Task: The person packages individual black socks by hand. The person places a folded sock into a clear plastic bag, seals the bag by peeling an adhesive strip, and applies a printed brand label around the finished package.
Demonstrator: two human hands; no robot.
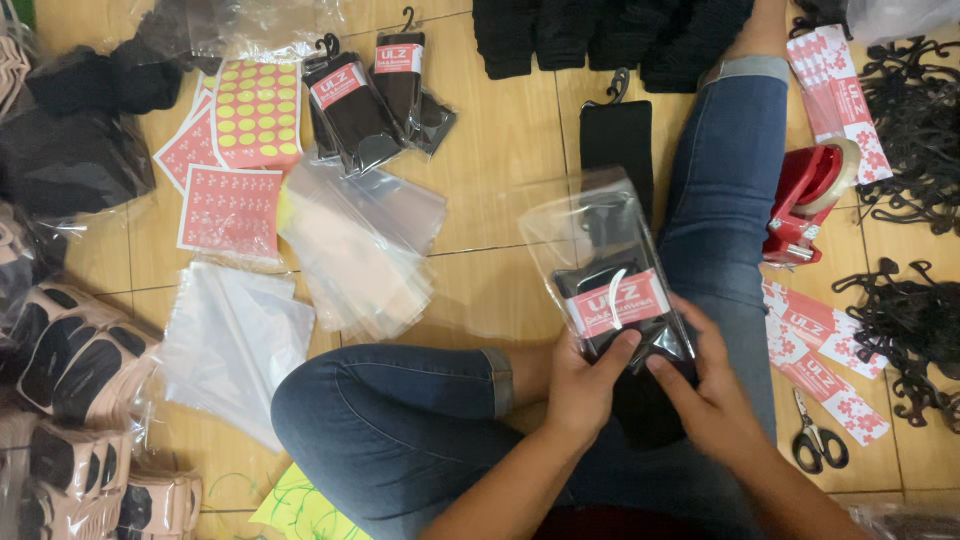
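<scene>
My left hand (583, 385) and my right hand (706, 395) both grip the lower end of a black pair of socks (640, 400) with a red and white paper band. The upper part of the socks sits inside a clear plastic bag (585, 235) that stands open toward the far side. My thumbs press on the bag near the band. I sit cross-legged in blue jeans (400, 420) on a tan tiled floor, with the bundle held above my lap.
Stacks of clear bags (355, 245) and red sticker sheets (232, 210) lie left of me. Two bagged black socks (355, 110) lie further back. A red tape dispenser (808, 200), scissors (818, 440), red paper bands (820, 370) and black hangers (915, 330) are on the right.
</scene>
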